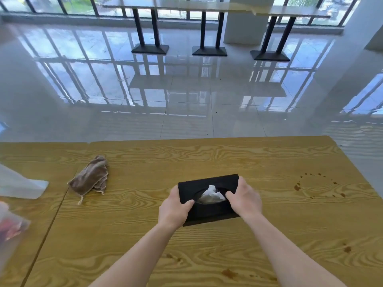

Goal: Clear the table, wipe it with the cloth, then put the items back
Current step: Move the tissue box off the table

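Gripped black tissue box (pixel 209 213) by its ends, left hand (pixel 175 208) and right hand (pixel 244 200) thumbs curled on top. Reached over table (pixel 269 162), brown cloth (pixel 91 177) well left.

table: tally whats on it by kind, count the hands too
tissue box: 1
cloth: 1
plastic bags: 2
hands: 2, both holding the tissue box
total: 6

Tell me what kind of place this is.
Likely a canteen or café dining hall: a wood-grain table with a tissue box, a long counter on black pedestal bases along the windows, and a glossy tiled floor.
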The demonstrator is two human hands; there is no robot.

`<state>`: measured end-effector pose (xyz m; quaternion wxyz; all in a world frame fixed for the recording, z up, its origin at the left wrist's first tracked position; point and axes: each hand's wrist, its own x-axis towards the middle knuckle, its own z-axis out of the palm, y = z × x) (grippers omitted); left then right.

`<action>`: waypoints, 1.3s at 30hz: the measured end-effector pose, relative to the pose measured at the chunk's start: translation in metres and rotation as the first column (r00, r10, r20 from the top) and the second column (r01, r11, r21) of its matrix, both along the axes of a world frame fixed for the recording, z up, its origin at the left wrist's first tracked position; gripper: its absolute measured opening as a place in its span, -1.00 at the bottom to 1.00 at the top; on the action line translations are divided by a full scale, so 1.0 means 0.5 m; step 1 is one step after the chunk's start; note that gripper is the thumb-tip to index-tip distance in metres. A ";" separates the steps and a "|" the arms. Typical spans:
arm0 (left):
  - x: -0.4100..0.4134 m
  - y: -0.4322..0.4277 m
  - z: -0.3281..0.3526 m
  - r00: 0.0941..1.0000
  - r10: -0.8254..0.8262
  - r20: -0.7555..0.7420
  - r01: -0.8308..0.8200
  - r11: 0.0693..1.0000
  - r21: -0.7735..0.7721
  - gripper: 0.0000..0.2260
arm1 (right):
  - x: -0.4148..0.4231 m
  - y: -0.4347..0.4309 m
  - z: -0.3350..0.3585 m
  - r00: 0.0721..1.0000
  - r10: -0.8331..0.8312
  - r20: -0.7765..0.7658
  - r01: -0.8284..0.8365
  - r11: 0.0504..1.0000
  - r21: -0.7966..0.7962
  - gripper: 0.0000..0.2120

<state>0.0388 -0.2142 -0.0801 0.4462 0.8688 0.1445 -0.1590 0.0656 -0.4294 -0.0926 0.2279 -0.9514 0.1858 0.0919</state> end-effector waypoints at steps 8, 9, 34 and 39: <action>-0.011 0.211 0.046 0.982 0.181 0.059 -0.183 0.982 0.037 -0.54 | 0.074 0.226 0.046 0.976 0.206 0.064 -0.206 0.979 -0.009 -0.54; -0.010 0.239 0.049 0.979 0.196 0.063 -0.199 0.979 0.042 -0.54 | 0.083 0.257 0.052 0.973 0.222 0.066 -0.222 0.975 -0.013 -0.55; 0.196 0.740 0.020 0.760 0.649 -0.037 -0.624 0.711 -0.324 -0.41 | 0.491 0.941 0.078 0.775 0.615 0.145 -0.619 0.785 -0.024 -0.67; 0.223 0.778 -0.026 0.691 0.717 -0.090 -0.678 0.599 -0.426 -0.34 | 0.554 1.026 0.041 0.744 0.659 0.112 -0.665 0.746 0.030 -0.72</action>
